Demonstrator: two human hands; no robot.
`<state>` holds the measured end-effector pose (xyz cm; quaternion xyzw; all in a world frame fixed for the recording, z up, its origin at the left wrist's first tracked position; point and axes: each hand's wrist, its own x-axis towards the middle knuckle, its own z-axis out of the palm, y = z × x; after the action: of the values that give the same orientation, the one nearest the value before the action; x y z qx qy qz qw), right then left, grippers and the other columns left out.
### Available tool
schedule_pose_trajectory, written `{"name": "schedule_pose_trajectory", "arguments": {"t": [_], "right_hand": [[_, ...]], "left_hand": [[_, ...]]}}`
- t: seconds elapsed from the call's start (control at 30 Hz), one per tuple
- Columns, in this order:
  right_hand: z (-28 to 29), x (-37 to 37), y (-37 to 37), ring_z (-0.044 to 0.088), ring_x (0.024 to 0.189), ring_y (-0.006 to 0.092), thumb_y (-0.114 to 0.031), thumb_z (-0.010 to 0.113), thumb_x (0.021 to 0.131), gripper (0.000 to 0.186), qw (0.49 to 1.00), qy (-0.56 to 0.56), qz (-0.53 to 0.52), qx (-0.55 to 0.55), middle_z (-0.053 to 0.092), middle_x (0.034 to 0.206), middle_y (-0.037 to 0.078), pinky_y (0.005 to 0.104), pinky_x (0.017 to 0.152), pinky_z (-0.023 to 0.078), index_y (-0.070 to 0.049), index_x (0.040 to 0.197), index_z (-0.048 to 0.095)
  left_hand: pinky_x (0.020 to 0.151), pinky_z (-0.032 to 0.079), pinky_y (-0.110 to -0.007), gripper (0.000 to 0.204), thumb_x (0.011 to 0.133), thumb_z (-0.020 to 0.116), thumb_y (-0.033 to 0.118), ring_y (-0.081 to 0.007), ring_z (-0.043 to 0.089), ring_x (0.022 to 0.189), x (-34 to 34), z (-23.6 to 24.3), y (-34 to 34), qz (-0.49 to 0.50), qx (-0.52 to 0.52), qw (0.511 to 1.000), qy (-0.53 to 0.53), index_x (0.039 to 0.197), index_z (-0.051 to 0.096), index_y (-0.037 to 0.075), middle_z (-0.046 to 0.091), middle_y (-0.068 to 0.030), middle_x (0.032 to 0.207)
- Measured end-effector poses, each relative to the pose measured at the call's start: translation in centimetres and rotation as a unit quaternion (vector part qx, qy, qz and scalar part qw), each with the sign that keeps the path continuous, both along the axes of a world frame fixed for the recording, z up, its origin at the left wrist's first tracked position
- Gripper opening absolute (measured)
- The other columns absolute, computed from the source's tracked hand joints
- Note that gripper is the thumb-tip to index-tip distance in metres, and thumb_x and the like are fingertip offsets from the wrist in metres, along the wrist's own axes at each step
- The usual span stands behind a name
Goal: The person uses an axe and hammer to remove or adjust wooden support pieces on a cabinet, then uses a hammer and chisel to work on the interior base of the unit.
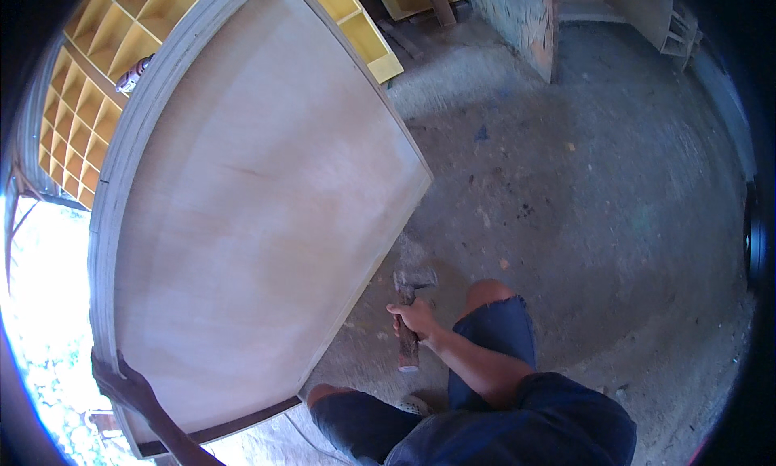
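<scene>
A large pale wooden panel (259,223) with a thick edge and straight sides fills the left half of the view, tilted beside me. My left hand (121,381) grips its outer edge near the lower left corner, fingers wrapped round it. My right hand (412,316) is closed on the handle of a hammer (408,349), held out between my knees beside the panel's lower right edge. The hammer's metal head points up and away from me, over the concrete floor.
Yellow grid shelving (77,122) stands beyond the panel, with a power tool (133,74) on it. Another yellow unit (364,33) is behind. A worn board (509,25) and a wooden cabinet (638,17) stand at the back on the concrete floor (582,191). Bright light enters at left.
</scene>
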<state>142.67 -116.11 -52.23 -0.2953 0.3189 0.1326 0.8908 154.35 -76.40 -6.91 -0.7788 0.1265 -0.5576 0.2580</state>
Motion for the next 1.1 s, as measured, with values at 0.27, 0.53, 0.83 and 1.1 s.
{"name": "schedule_pose_trajectory", "arguments": {"t": [0.27, 0.53, 0.83, 1.1], "right_hand": [[0.6, -0.5, 0.8, 0.060, 0.052, 0.0189, -0.017, 0.073, 0.090, 0.026, 0.999, -0.008, 0.018, 0.027, 0.059, 0.062, 0.008, 0.0363, 0.049, 0.050, -0.005, 0.071, 0.060], [-0.1, -0.6, 2.1, 0.060, 0.053, 0.0175, -0.018, 0.072, 0.091, 0.023, 0.999, 0.003, 0.053, -0.005, 0.059, 0.062, 0.006, 0.0359, 0.050, 0.052, -0.006, 0.075, 0.061], [-0.4, -0.9, 2.7, 0.060, 0.053, 0.0176, -0.019, 0.072, 0.091, 0.024, 0.999, 0.007, 0.052, -0.002, 0.059, 0.063, 0.006, 0.0361, 0.050, 0.052, -0.005, 0.075, 0.060], [-0.6, -1.3, 3.5, 0.059, 0.052, 0.0181, -0.020, 0.073, 0.091, 0.024, 0.999, -0.005, 0.048, -0.003, 0.059, 0.063, 0.007, 0.0363, 0.050, 0.052, -0.005, 0.076, 0.061]], "left_hand": [[0.101, 0.044, -0.056, 0.049, 0.102, 0.056, 0.039, -0.0345, 0.056, 0.124, -0.1, 0.0, 0.1, 0.015, 0.014, 1.000, -0.016, 0.142, 0.048, 0.012, 0.058, -0.0144, 0.133], [0.101, 0.043, -0.056, 0.052, 0.101, 0.056, 0.042, -0.0347, 0.055, 0.125, 0.1, 0.0, 0.4, 0.000, 0.007, 1.000, -0.010, 0.142, 0.048, 0.012, 0.058, -0.0145, 0.134], [0.100, 0.043, -0.056, 0.052, 0.100, 0.057, 0.042, -0.0330, 0.056, 0.123, -0.1, -0.1, 0.7, -0.028, -0.011, 1.000, -0.001, 0.140, 0.051, 0.011, 0.059, -0.0136, 0.132], [0.095, 0.049, -0.054, 0.048, 0.099, 0.060, 0.039, -0.0341, 0.061, 0.117, -0.1, -0.3, 0.5, -0.036, 0.004, 0.999, -0.018, 0.137, 0.054, 0.011, 0.062, -0.0140, 0.127]]}}
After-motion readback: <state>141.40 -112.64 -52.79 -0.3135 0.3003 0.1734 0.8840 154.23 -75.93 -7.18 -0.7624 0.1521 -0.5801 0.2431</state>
